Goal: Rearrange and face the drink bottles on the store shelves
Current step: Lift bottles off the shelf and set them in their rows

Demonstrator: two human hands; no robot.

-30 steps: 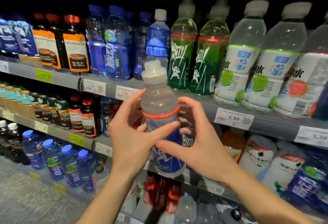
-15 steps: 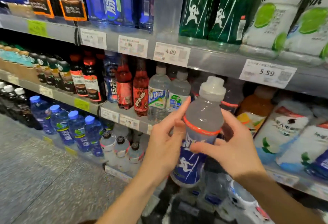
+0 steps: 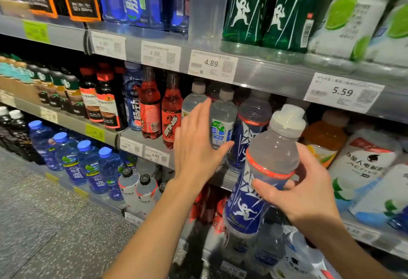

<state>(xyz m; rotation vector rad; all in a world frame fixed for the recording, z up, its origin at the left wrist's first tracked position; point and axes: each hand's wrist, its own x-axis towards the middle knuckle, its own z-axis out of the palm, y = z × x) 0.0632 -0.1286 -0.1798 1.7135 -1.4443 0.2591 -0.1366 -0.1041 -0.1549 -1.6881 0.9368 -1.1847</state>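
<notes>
- Gripping the clear plastic drink bottle with the blue runner label, orange-red band and white cap (image 3: 267,168), my right hand (image 3: 309,192) curls round its middle from the right side, thumb across the front just under the band, the other fingers wrapped behind.
- The bottle tilts a little, cap leaning to the upper right, and hangs in the air in front of the middle grey metal shelf (image 3: 223,178), touching nothing but my hand.
- My left hand (image 3: 196,144) is flat, its fingers straight and close together with the thumb spread to the right, holding nothing; it reaches toward the middle shelf in front of two clear bottles with grey caps (image 3: 221,115). Whether it touches them I cannot tell.
- Just right of those stands a matching blue-labelled bottle with an orange-red band (image 3: 249,128), upright on the same shelf, near the one I hold.
- To the left of my open hand stand two red soda bottles (image 3: 161,111).
- On the shelf edge above hangs a white price tag reading 4.89 (image 3: 212,64).
</notes>
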